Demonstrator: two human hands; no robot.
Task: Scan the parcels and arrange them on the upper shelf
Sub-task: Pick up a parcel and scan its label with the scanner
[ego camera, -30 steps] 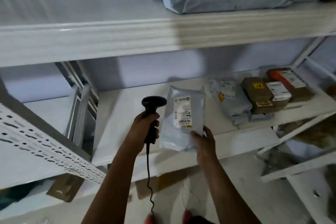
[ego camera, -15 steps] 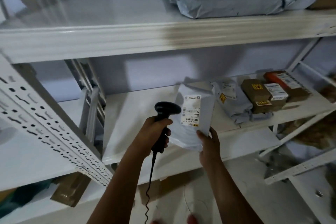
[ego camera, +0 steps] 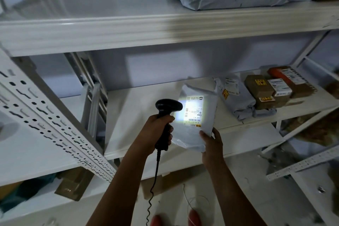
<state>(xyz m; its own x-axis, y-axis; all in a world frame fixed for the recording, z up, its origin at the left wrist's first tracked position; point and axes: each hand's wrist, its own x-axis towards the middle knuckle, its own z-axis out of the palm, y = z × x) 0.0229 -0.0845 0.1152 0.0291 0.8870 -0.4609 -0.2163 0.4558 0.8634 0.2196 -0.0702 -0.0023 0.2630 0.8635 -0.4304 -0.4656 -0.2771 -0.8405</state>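
Gripping the matte black scanner (ego camera: 167, 113), the left hand (ego camera: 156, 132) curls around its handle; right hand (ego camera: 211, 145) pinches the smooth, flat grey plastic parcel (ego camera: 196, 121) at its near corner.

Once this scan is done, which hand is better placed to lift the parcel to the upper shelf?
Right. The right hand holds the parcel by its lower corner; the left hand is busy gripping the scanner.

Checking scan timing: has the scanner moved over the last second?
Yes. The scanner shifted right, nearer the brown boxes on the lower shelf.
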